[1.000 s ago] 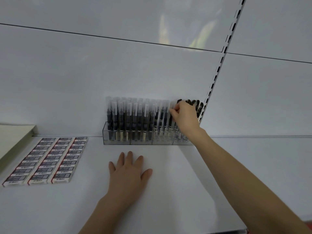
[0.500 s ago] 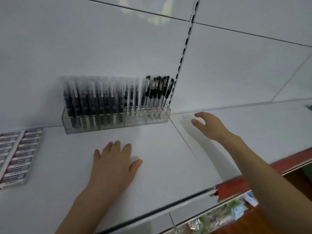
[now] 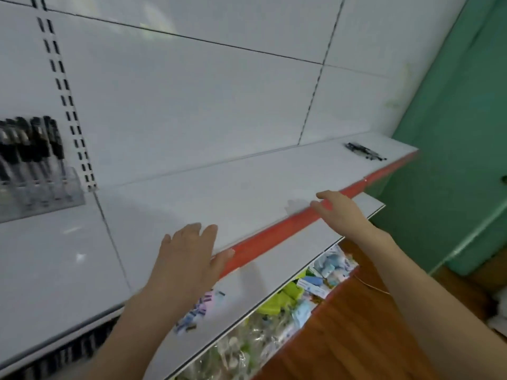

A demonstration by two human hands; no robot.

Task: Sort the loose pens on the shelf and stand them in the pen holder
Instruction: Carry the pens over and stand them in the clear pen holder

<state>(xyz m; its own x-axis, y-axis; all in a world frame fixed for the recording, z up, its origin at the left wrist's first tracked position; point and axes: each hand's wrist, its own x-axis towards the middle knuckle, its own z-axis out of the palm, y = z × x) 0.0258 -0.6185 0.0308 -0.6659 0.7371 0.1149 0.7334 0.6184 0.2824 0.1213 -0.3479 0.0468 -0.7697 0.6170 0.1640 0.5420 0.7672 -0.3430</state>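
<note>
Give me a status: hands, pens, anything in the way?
Left hand flat on shelf, right hand open over its red edge, both empty. Loose pens at shelf's far right end; pen holder far left. Path to pens clear.

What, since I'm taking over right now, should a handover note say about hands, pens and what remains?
Left hand: open, flat on the shelf by its red edge, empty.
Right hand: open, relaxed above the red edge, empty.
Pen holder: far left by the back wall.
Done: a row of pens stands in it.
Loose pens: lying at the shelf's far right end.
Left: fetch them, stand them in the holder.
</note>
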